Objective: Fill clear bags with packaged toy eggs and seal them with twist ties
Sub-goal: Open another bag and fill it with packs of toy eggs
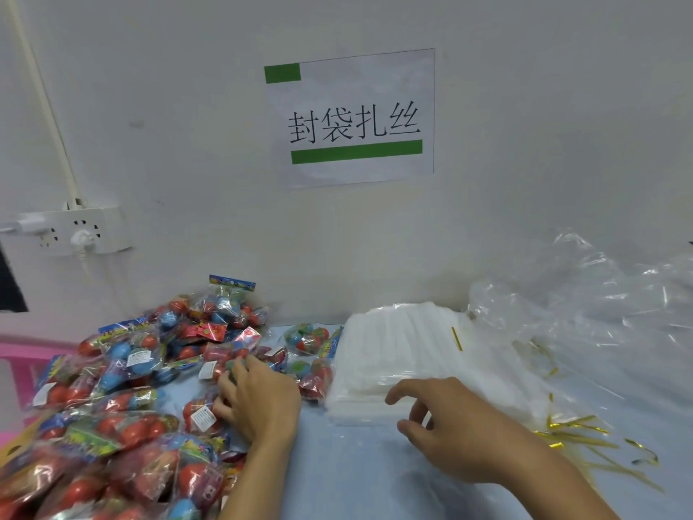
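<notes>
Left hand (258,399): fingers (228,384) curled down into the heap of toy egg packs (123,392), closing on one pack (200,414) with red eggs and a white label at the heap's near right edge. Right hand (461,425): fingers (403,394) loosely bent and released, holding nothing, hovering at the near edge of the stack of clear bags (405,354); whether the fingertips touch the stack cannot be told.

Surface: a desk (356,463) covered in pale blue, smooth sheet, set against a plain white wall (525,125). On the wall, a white paper sign (352,116) with black characters and two green bars. At left, a white power strip (75,228) with a plug and cable, fixed to the wall beneath a white conduit. A pink object (26,354) shows at the far left edge, blurred.

Materials: the packs are glossy crinkled film holding round red and blue eggs, topped with colourful printed header cards. The bag stack is flat, rectangular, milky-translucent. One gold twist tie (456,338) lies on the stack; more thin metallic gold twist ties (577,437) lie scattered on the desk right of it. Loose crumpled clear plastic (600,313) is piled at the far right against the wall.

The egg heap occupies the desk's left half; the stack lies just right of it, centre.
</notes>
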